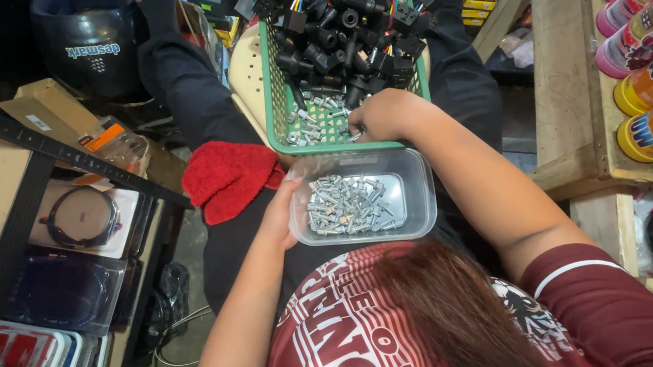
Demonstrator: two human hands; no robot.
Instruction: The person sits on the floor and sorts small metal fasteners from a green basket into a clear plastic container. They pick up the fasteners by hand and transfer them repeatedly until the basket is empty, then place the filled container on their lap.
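On lap, clear tub (419,195) of bolts (347,204), green basket (274,96)

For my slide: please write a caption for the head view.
Right hand picks in a green basket; left hand steadies a clear tub of bolts.

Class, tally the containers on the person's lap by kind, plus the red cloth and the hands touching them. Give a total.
Green basket: 1
Clear plastic tub: 1
Red cloth: 1
Hands: 2, left hand on the tub, right hand in the basket
Total: 5
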